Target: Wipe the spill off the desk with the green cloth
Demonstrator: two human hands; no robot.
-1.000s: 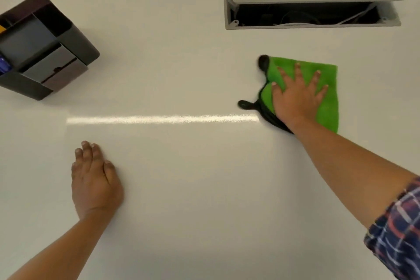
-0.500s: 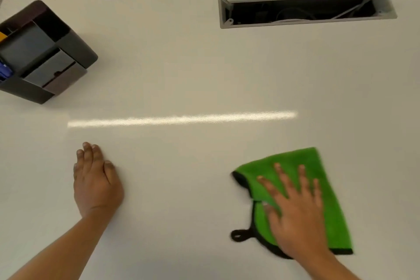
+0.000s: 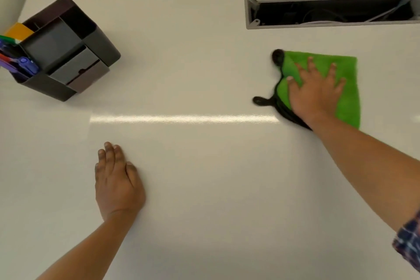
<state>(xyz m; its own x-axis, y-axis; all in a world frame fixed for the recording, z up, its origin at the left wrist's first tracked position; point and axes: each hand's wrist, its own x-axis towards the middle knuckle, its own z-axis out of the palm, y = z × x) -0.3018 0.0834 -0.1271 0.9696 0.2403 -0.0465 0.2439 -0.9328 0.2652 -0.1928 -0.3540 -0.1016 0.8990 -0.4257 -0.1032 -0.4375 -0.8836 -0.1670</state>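
Observation:
A green cloth [image 3: 347, 82] with black trim and black loops lies flat on the white desk [image 3: 204, 63], at the right and just below the cable slot. My right hand [image 3: 316, 93] presses down on the cloth with fingers spread, palm flat. My left hand [image 3: 116, 179] rests palm-down on the bare desk at the lower left, holding nothing. I cannot make out any spill on the desk surface; a bright light streak runs across the middle.
A dark desk organiser [image 3: 61, 50] with pens and markers stands at the far left. An open cable slot [image 3: 331, 9] with wires inside is cut into the desk at the back right. The desk's back edge curves inward at the top centre.
My right hand has pushed the green cloth from the near right of the desk back up toward the cable slot. My left hand has stayed in place.

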